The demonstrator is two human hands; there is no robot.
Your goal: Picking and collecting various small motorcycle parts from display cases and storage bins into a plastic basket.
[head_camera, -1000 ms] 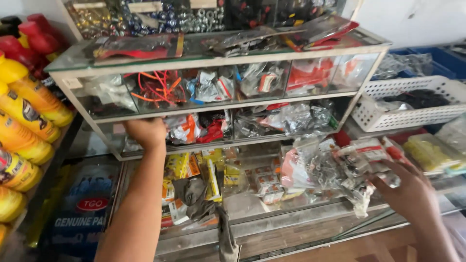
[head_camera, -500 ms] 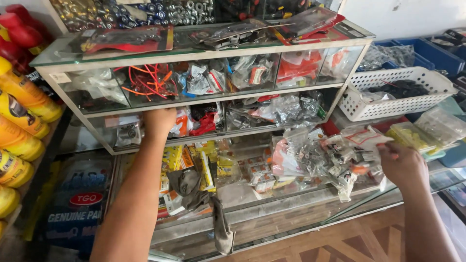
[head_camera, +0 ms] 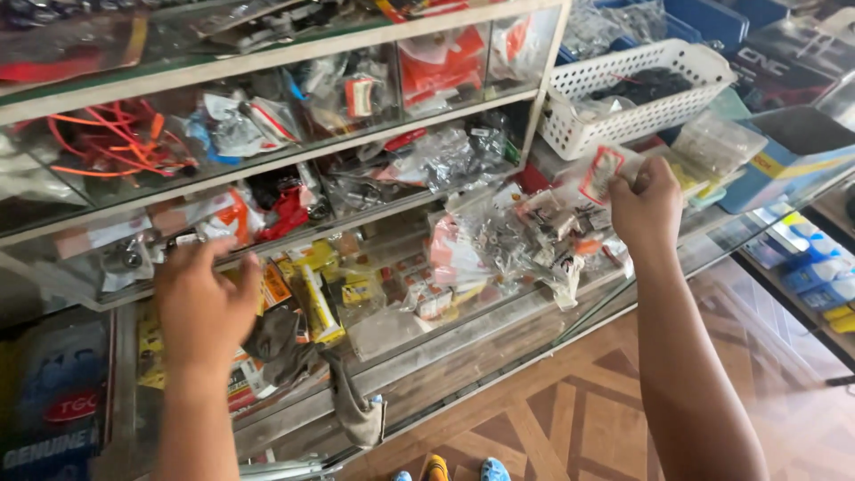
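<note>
My left hand (head_camera: pixel 203 298) rests fingers-down on the front edge of the glass shelf unit (head_camera: pixel 267 62), near small packets of parts on the lower shelf. Nothing shows in its grip. My right hand (head_camera: pixel 647 207) is closed on a small clear plastic packet with a red and white card (head_camera: pixel 598 174), held up over a heap of clear bags of small metal parts (head_camera: pixel 521 236) on the glass counter (head_camera: pixel 499 334).
A white plastic basket (head_camera: pixel 623 98) with dark parts stands at the back right. Blue boxes (head_camera: pixel 788 151) lie to the right. Yellow packets (head_camera: pixel 316 294) and a grey rag (head_camera: pixel 347 401) lie under the counter glass. Orange cables (head_camera: pixel 102 147) fill an upper shelf. The floor is wooden parquet.
My right hand has lifted away from the heap of bags and moved up and right with one small packet. My left hand stays on the shelf edge; the view has shifted left.
</note>
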